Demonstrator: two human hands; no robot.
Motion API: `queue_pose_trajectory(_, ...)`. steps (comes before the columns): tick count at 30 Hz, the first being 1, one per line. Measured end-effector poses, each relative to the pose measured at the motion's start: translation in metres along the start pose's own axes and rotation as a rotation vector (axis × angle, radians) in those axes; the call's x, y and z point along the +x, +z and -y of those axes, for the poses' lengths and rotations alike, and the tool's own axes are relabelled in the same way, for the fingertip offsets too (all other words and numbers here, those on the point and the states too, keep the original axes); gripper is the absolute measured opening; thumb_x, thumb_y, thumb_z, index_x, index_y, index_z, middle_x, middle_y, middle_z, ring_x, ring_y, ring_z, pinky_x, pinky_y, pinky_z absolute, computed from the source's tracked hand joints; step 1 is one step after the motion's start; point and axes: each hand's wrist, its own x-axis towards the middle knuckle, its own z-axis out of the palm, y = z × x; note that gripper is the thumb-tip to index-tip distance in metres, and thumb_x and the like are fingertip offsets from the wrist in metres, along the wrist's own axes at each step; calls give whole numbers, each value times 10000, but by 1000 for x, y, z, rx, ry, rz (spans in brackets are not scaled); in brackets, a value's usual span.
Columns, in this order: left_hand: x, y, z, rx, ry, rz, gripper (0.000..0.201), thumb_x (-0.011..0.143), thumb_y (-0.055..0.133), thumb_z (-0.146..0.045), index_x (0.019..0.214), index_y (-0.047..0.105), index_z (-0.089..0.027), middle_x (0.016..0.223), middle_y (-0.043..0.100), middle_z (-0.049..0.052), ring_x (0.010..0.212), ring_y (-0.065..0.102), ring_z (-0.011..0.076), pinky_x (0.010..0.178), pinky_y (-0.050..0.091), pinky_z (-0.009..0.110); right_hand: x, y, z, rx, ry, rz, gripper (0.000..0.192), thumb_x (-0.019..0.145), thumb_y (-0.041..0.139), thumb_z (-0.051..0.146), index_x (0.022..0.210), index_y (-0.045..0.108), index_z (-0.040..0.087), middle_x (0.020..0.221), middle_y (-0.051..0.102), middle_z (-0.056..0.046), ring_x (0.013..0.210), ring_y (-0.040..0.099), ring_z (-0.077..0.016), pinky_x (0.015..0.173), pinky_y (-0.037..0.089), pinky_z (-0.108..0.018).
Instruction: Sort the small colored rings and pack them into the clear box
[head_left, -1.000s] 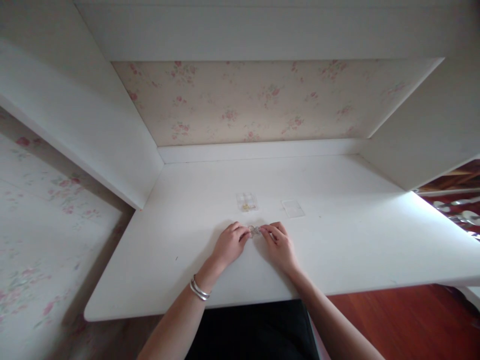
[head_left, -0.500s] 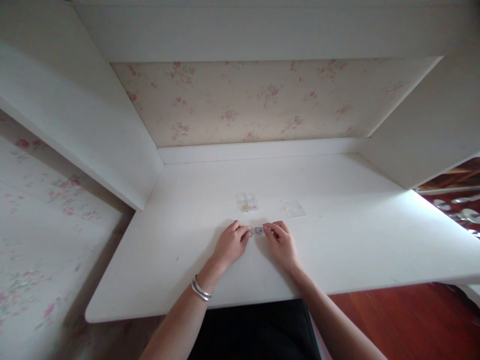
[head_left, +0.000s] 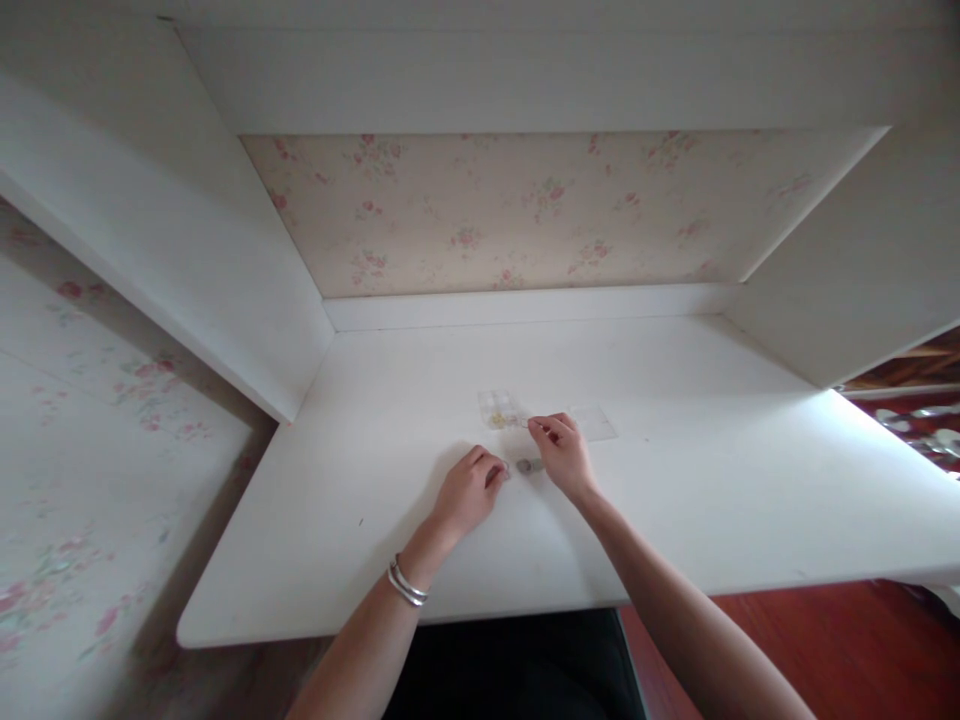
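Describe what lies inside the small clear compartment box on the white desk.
The clear compartment box holds a few tiny yellowish pieces in its near section; what they are is too small to tell. The right hand reaches its near corner, covering part of that edge.

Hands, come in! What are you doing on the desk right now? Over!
Left hand curled, fingertips beside small grey piece on desk. Right hand pinching at clear box; grip contents too small to tell. Clear lid lies beside.

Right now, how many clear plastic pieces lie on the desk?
2: a small box with yellowish bits, just left of the right hand, and a flat lid to that hand's right. None seems hidden.
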Motion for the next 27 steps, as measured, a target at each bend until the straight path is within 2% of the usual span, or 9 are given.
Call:
queue_pose_trajectory(6,0,0,2,-48,-22,-14,161,868,486,-210,854,646,-198,876,594,39,795,576,134,724,477,247,27,11,2,-125,-35,36,308,832,475,414,848,700,205,825,595,-35,652,516,-132,646,413,-276)
queue_pose_trajectory(9,1,-1,4,-86,-28,-24,168,867,494,-215,861,662,-199,864,605,35,764,581,125,713,474,241,31,14,-3,-182,-26,70,294,826,480,395,828,707,208,825,590,-31,691,534,-140,669,407,-282)
queue_pose_trajectory(12,3,-2,5,-122,-38,-37,171,865,505,-237,846,670,-195,833,629,35,749,589,128,710,472,242,27,10,-9,-183,-15,51,314,834,467,411,849,706,207,840,586,-37,709,534,-147,678,407,-289)
queue_pose_trajectory(17,5,-4,4,-179,-86,-22,172,862,514,-270,858,670,-197,822,674,28,738,609,136,694,474,239,7,-5,-16,-131,-35,10,353,844,454,452,895,697,201,842,585,-48,683,517,-149,668,420,-296)
queue_pose_trajectory(27,6,-7,-1,-231,-164,-19,205,847,519,-334,875,676,-205,832,699,14,683,616,124,663,484,229,-58,-36,-14,-68,-1,19,331,860,466,452,896,689,209,834,586,-50,613,503,-130,568,417,-265)
